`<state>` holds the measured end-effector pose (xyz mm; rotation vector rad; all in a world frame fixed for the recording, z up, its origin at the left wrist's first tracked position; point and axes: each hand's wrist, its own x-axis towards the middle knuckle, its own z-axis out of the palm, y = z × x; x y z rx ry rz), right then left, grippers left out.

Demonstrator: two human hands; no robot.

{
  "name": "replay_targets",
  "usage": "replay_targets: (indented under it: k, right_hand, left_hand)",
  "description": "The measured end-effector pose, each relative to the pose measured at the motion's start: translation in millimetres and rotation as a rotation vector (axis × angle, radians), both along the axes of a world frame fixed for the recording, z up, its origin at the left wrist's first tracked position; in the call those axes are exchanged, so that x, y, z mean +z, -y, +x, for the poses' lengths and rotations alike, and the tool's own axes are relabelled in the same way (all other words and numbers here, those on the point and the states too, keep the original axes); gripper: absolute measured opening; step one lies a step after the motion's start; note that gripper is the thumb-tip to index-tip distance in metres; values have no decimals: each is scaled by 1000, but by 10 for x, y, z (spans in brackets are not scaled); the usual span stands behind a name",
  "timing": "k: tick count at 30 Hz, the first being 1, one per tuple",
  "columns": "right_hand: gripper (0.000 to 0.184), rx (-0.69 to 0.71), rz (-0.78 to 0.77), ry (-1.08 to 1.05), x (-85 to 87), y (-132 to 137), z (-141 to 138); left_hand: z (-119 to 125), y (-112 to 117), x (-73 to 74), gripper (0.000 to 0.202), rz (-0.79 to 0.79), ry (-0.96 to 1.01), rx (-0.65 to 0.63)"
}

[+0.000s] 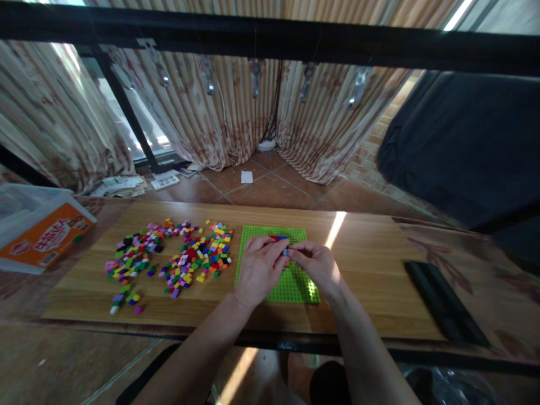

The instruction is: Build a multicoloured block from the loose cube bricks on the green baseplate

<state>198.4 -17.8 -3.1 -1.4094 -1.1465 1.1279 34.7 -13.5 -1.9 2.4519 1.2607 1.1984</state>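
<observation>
A bright green studded baseplate (295, 284) lies on the wooden table (371, 270). Both hands meet over its middle. My left hand (258, 270) is closed, fingers pinched on a small cluster of joined bricks (280, 239), red and blue, held just above the plate. My right hand (317, 263) is closed too, its fingertips pressing on the same cluster from the right. A wide scatter of small loose bricks (181, 256) in many colours lies left of the plate.
A clear plastic box with an orange label (42, 236) stands at the far left. A flat black object (445, 304) lies at the table's right end. Curtains (236, 112) hang behind, with papers (122, 184) on the tiled floor.
</observation>
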Motion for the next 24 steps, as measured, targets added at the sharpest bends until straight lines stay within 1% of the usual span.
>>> replay_targets:
  k: [3,6,11,14,19,24]
  right_hand:
    - [26,-15,-7,25,-10,-15,-6]
    - [26,-29,-28,40,5,-22,-13]
    - [28,-55,-88,20,72,-23,-41]
    - [28,-68,-109,-6,101,-31,-68]
    - [28,-91,-144,-42,130,-28,-93]
    - [28,-100,-135,-2,113,-16,-106]
  left_hand:
    - [14,34,27,33,-17,22,4]
    - [3,46,68,31,-62,90,19]
    - [-57,-1,108,30,-105,187,115]
    - [-65,-21,108,29,-131,194,139]
    - [-35,-13,93,29,-181,193,140]
    - [-39,-22,75,29,-181,199,154]
